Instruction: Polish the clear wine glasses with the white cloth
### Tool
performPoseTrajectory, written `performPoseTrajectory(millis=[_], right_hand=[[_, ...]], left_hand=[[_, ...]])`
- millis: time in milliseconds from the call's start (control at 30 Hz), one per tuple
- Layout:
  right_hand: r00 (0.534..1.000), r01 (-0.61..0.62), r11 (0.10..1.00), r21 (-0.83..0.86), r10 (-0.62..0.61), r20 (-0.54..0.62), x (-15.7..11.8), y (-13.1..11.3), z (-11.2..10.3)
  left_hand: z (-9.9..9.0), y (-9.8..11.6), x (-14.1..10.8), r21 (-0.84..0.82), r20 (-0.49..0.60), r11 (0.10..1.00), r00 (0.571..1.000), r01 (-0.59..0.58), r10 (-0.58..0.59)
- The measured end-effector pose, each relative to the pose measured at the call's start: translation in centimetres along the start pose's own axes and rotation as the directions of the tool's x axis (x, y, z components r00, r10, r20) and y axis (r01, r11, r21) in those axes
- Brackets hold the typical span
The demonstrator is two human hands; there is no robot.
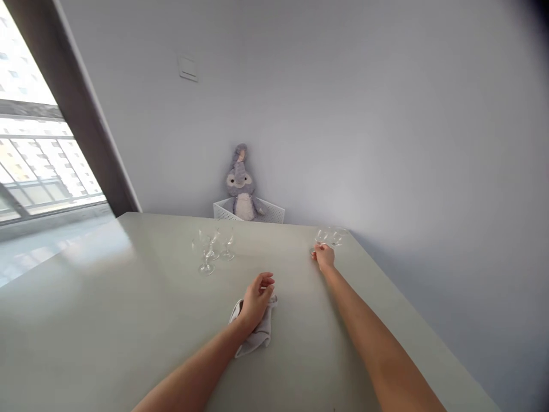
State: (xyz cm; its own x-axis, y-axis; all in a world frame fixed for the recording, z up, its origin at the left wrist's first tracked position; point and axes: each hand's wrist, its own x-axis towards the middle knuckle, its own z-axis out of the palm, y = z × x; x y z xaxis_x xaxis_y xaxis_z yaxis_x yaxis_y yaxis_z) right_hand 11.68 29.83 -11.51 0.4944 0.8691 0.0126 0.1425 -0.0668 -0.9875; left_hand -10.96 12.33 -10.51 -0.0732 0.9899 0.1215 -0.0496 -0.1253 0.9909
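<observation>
My right hand (325,255) reaches to the far right of the table, its fingers closed around the lower part of a clear wine glass (321,235). Part of the glass's foot shows beside the fingers; the stem is mostly covered. Another clear wine glass (337,238) is just to the right of it. My left hand (258,294) rests above a crumpled grey cloth (257,339), its fingers loosely bent and apart with nothing visible between them. The wrist hides the middle of the cloth.
Several clear stemmed glasses (206,268) stand upright together at the left back of the pale table (128,320). Behind the far edge, a grey plush toy (243,186) sits in a white perforated basket (274,214). A wall (429,171) borders the right side.
</observation>
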Motion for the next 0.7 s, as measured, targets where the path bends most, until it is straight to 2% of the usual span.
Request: performPoseTrajectory(millis=[67, 100, 133, 200, 300, 367, 400, 433, 467, 533, 567, 600, 633, 667, 700], right_hand=[[1.0, 0.0, 1.0, -0.007, 0.0, -0.015, -0.8, 0.1, -0.8], [1.0, 0.004, 1.0, -0.011, -0.004, -0.02, -1.3, 0.1, -1.3], [1.0, 0.011, 1.0, -0.015, -0.012, -0.019, -1.9, 0.1, -1.8], [0.999, 0.035, 0.999, -0.024, -0.035, 0.012, -3.4, 0.1, -2.4], [0.99, 0.077, 0.997, -0.028, -0.073, 0.123, -7.0, -0.6, -2.3], [0.956, 0.143, 0.989, -0.031, -0.13, 0.262, -10.6, -1.5, -1.8], [0.896, 0.238, 0.971, -0.036, -0.205, 0.395, -12.7, -2.0, -1.6], [0.804, 0.358, 0.933, -0.03, -0.292, 0.517, -15.0, -2.5, -1.3], [0.673, 0.5, 0.866, 0.004, -0.391, 0.628, -17.2, -3.0, -1.1], [0.315, 0.751, 0.65, 0.116, -0.507, 0.803, -21.4, -3.6, -0.8], [0.167, 0.843, 0.513, 0.16, -0.532, 0.83, -23.0, -3.6, -0.7], [0.083, 0.903, 0.399, 0.161, -0.529, 0.845, -24.3, -3.5, -0.6], [0.031, 0.939, 0.309, 0.15, -0.513, 0.858, -25.3, -3.3, -0.5], [0.017, 0.962, 0.244, 0.121, -0.499, 0.866, -25.9, -2.9, -0.3], [0.027, 0.975, 0.206, 0.085, -0.49, 0.871, -26.2, -2.5, -0.2]], left_hand=[[-0.8, 0.6, 0.9, -0.225, -0.101, 0.974, 0.995, -0.003, -0.02], [-1.4, 0.9, 1.5, -0.367, -0.162, 0.93, 0.985, -0.003, -0.061], [-2.1, 1.2, 2.3, -0.507, -0.225, 0.862, 0.966, -0.003, -0.129], [-3.5, 1.8, 4.1, -0.743, -0.269, 0.669, 0.907, 0.019, -0.325], [-5.0, 2.2, 6.6, -0.791, -0.284, 0.612, 0.882, 0.006, -0.377], [-5.4, 2.2, 7.8, -0.807, -0.284, 0.591, 0.878, -0.001, -0.386], [-5.5, 2.1, 8.3, -0.813, -0.283, 0.582, 0.878, -0.005, -0.387], [-5.6, 2.0, 8.6, -0.819, -0.281, 0.573, 0.879, -0.01, -0.385], [-5.6, 2.0, 8.9, -0.824, -0.279, 0.566, 0.881, -0.016, -0.381], [-5.7, 1.9, 9.4, -0.832, -0.275, 0.554, 0.889, -0.029, -0.367], [-5.8, 1.9, 9.6, -0.835, -0.273, 0.549, 0.893, -0.036, -0.358], [-6.0, 2.0, 9.8, -0.838, -0.272, 0.544, 0.898, -0.043, -0.347], [-6.1, 2.0, 9.9, -0.84, -0.27, 0.54, 0.902, -0.051, -0.335], [-6.3, 2.0, 10.0, -0.842, -0.267, 0.536, 0.908, -0.057, -0.323], [-6.5, 2.1, 10.1, -0.845, -0.261, 0.531, 0.914, -0.062, -0.31]])
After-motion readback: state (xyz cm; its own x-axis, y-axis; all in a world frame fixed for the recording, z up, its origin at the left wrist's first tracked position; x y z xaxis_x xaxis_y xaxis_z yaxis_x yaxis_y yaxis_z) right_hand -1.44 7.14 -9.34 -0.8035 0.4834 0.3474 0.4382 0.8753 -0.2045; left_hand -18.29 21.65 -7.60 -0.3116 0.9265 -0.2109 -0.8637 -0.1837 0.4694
